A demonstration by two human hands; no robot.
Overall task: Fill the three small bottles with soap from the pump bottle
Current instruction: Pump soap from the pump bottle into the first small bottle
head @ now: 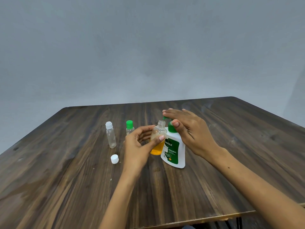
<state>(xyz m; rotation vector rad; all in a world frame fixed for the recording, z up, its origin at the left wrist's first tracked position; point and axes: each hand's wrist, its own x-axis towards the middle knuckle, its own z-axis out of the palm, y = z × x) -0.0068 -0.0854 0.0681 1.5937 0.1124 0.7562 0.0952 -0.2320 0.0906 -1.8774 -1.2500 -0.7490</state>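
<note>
**Forearms in, first fill under way**

Open small bottle (158, 138), roughly a third full of amber soap, pinched between thumb and fingers of left hand (140, 142), mouth just under the spout to catch the stream. Pump bottle (174, 151) touching beside it, right hand (186, 128) flat on the pump head, fingers straight, apparently pressing. Loose white cap (114, 158) nearby; capped clear bottle (110, 136) and green-capped bottle (129, 128) waiting further left on the table (66, 187).

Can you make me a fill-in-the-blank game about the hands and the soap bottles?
1. The left hand holds an open small bottle with ____ soap inside.
2. The right hand presses down on the ____ pump of the pump bottle.
3. The loose cap lying on the table is ____.

Missing words: orange; green; white
</note>
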